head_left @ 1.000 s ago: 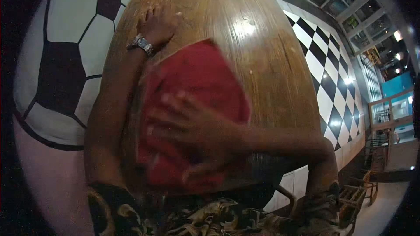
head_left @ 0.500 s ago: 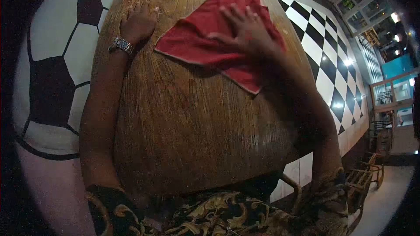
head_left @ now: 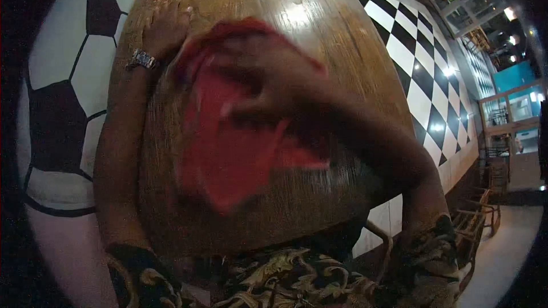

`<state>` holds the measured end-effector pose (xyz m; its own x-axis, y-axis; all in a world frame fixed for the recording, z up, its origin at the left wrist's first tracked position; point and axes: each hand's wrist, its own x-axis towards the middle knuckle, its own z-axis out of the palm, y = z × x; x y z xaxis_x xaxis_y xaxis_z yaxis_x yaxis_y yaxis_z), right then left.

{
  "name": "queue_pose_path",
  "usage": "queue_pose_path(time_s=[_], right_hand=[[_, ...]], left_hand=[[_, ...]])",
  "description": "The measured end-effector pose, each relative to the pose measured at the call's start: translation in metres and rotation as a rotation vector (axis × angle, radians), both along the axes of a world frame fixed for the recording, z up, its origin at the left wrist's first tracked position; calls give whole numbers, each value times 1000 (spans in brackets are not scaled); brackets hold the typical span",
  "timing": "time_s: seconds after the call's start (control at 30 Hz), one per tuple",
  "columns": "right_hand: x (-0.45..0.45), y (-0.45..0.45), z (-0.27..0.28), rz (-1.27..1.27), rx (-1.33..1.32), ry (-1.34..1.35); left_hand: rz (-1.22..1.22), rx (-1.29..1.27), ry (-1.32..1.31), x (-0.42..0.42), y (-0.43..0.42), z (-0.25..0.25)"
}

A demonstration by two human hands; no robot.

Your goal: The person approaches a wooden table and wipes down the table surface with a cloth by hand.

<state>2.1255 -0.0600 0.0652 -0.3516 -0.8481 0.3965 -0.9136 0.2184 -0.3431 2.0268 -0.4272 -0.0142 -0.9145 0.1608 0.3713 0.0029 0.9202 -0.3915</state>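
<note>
Right hand [head_left: 260, 71]: over the red cloth [head_left: 228, 154], apparently pressing it against the table [head_left: 302, 199] — finger spread indeterminable through blur. Left hand [head_left: 165, 29]: open, palm-down on the table beside the cloth — likely bracing.

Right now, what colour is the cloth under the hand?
The cloth is red, though blurred; the head view shows it.

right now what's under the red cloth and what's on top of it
The wooden tabletop shows around the red cloth, but the part beneath is covered, so anything there can't be seen. Over it is the right hand, blurred.
</note>
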Motion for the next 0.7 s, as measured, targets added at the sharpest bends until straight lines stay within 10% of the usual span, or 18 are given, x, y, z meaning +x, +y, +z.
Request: queue_pose_path(time_s=[0.13,0.23,0.4,0.57,0.7], right_hand=[[-85,55,-20,-573,60,126],[-96,68,-31,-558,128,356],[51,-7,-6,106,30,101],[113,-19,0,548,145,-152],[19,3,2,84,51,4]], left_hand=[[16,-6,-2,22,19,19],[-8,-76,-30,7,7,10],[228,471,-18,29,46,41],[139,342,8,13,22,17],[2,-113,-77,20,13,19]])
